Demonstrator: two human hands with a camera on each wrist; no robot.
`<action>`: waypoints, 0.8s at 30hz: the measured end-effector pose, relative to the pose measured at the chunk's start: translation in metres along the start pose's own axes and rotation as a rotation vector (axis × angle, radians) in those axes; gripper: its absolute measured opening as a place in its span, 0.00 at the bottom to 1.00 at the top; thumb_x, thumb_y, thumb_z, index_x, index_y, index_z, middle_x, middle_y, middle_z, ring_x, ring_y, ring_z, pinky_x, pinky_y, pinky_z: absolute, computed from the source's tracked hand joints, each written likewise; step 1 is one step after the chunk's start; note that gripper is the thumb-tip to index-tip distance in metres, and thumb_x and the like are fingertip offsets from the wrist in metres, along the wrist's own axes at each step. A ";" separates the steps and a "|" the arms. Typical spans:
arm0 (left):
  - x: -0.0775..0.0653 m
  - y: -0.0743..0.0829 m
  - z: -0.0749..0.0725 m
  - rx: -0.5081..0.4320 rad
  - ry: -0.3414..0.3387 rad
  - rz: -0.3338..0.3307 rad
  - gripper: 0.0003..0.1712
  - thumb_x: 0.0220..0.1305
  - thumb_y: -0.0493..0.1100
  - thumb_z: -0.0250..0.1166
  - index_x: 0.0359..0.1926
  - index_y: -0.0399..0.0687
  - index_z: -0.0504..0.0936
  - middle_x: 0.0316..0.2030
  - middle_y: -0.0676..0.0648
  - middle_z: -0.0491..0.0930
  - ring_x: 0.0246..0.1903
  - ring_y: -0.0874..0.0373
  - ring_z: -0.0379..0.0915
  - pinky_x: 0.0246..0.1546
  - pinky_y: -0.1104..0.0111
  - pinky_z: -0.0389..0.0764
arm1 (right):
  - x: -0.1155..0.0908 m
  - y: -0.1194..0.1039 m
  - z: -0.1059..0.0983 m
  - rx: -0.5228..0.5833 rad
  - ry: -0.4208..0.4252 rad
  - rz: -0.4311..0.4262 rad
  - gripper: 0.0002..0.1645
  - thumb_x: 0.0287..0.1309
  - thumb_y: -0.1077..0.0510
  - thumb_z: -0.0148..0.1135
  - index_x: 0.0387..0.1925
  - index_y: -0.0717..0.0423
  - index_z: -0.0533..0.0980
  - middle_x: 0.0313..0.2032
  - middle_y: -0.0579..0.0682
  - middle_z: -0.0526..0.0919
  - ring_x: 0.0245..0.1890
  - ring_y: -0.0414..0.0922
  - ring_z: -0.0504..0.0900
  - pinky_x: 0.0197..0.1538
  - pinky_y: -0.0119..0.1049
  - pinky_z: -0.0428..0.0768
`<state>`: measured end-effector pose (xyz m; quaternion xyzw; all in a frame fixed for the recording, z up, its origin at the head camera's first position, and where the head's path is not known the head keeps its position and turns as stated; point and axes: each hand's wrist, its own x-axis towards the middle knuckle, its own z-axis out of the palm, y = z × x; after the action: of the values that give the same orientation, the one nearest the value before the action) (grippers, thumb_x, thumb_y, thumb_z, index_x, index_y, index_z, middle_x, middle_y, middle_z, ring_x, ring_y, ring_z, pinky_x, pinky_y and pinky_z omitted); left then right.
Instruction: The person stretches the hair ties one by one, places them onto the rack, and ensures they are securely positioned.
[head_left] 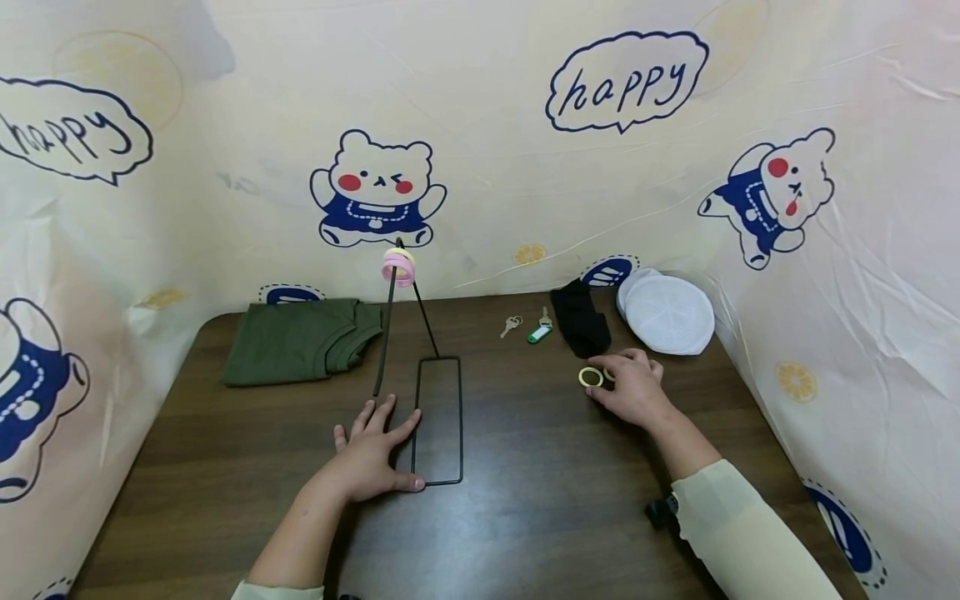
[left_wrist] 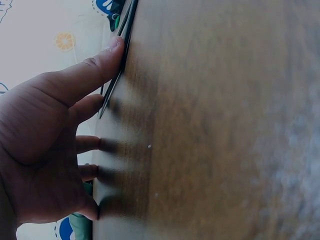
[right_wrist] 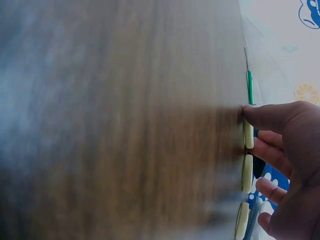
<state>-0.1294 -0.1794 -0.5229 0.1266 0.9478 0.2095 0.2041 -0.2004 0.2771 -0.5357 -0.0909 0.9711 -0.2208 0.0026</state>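
A pale yellow ring (right_wrist: 248, 132) on the table is pinched by my right hand (head_left: 633, 387), thumb on its near side and a finger on its far side. Two more yellow rings, one of them (right_wrist: 247, 173) right beside it, lie in a row under that hand in the right wrist view. My left hand (head_left: 367, 471) has its fingers spread, fingertips at the tabletop. Its thumb and index finger touch the rectangular base of a black wire stand (head_left: 461, 421). High on the stand's slanted rod hang a pink ring (head_left: 387, 271) and a yellow ring.
Folded green cloth (head_left: 288, 346) lies behind the stand to the left. Toward the back right are a small key (head_left: 512, 325), a key with a green tag (head_left: 539, 333), a black cloth item (head_left: 581, 321) and a white mesh cap (head_left: 670, 312). A printed sheet surrounds the brown table (head_left: 517, 525).
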 end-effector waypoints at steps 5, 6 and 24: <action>0.000 0.000 0.000 0.000 0.005 0.001 0.63 0.47 0.70 0.79 0.81 0.66 0.60 0.83 0.40 0.38 0.79 0.32 0.24 0.61 0.19 0.32 | 0.001 -0.002 0.000 0.005 0.024 -0.020 0.28 0.57 0.50 0.77 0.59 0.51 0.84 0.55 0.51 0.87 0.64 0.62 0.68 0.61 0.70 0.53; 0.000 0.000 0.000 0.001 0.005 0.001 0.63 0.47 0.70 0.79 0.81 0.66 0.60 0.83 0.40 0.37 0.79 0.32 0.24 0.61 0.19 0.32 | 0.001 -0.002 0.000 0.009 0.025 -0.023 0.27 0.57 0.50 0.77 0.58 0.51 0.84 0.54 0.51 0.87 0.64 0.62 0.68 0.60 0.70 0.53; -0.001 -0.003 0.001 -0.005 -0.001 -0.007 0.63 0.47 0.71 0.79 0.81 0.67 0.59 0.83 0.41 0.37 0.79 0.33 0.23 0.61 0.19 0.31 | 0.001 -0.012 -0.004 0.097 0.033 -0.186 0.23 0.60 0.50 0.73 0.54 0.56 0.85 0.46 0.50 0.86 0.44 0.47 0.82 0.48 0.48 0.81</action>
<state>-0.1290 -0.1816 -0.5247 0.1231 0.9477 0.2110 0.2054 -0.1993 0.2681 -0.5275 -0.1769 0.9465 -0.2682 -0.0294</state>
